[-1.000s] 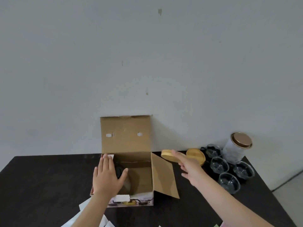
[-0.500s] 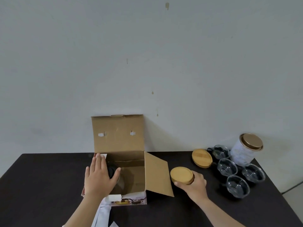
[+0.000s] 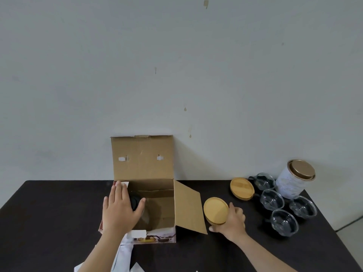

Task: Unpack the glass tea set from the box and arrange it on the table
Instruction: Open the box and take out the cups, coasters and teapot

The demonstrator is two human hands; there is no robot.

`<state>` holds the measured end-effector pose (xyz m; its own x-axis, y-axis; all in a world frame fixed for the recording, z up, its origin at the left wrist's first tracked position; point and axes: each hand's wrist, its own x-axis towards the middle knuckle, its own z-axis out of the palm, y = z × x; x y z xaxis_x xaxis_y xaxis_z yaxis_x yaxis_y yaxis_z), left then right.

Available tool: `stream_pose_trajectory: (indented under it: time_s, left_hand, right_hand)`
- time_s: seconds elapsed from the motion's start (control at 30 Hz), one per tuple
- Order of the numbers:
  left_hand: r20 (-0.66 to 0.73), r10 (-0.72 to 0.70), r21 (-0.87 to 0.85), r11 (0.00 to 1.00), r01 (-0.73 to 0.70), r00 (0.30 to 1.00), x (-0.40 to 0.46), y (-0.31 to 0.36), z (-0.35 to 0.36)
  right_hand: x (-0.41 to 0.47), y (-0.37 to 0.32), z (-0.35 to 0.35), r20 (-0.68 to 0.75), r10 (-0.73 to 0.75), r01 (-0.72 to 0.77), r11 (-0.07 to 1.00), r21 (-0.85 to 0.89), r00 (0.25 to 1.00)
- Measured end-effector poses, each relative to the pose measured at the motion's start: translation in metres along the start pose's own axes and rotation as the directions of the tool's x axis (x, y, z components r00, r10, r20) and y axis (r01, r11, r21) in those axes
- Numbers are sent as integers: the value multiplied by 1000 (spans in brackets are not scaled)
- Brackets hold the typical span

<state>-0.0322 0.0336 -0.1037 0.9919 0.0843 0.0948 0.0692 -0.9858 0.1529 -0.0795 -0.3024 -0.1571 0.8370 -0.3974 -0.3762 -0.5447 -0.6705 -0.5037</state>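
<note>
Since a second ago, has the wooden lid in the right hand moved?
Yes. The wooden lid came away from the other lid toward the person, now beside the box flap.

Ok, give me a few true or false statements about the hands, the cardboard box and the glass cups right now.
1. The right hand holds a round bamboo lid. True.
2. The open brown cardboard box is shut. False: its flaps are open.
3. Four clear glass cups stand right of the box. True.
4. The left hand rests flat on the dark table. False: it rests on the box's left rim.
5. The white tin with the gold lid lies inside the box. False: it stands behind the cups.
</note>
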Motion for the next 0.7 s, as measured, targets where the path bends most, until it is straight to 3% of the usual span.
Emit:
stream_pose_trajectory:
  time_s: [0.07,0.17,0.33,0.5,0.7]
  left_hand:
    - [-4,5,-12,1000,-5,1000,0,0,0]
    - [9,7,-23,1000,-6,1000,0,0,-2]
    - [55,19,-69,997,-15,998,-1,-2,-10]
    - [147,72,-162,986,-48,987,0,-15,-20]
    - [262,11,-472,874,118,965,-3,-39,-39]
  right_hand:
    - [-2,-11,-6,3,39,-39,999,23,999]
    - [-10,-38,-15,-105,10,-8,1000,19,994]
    - [-39,-99,-16,-214,-348,380,915,135,913]
    - [-75,-154,1,-92,-635,641,762,91,767]
    - [-96,-177,35,98,-664,651,747,137,741]
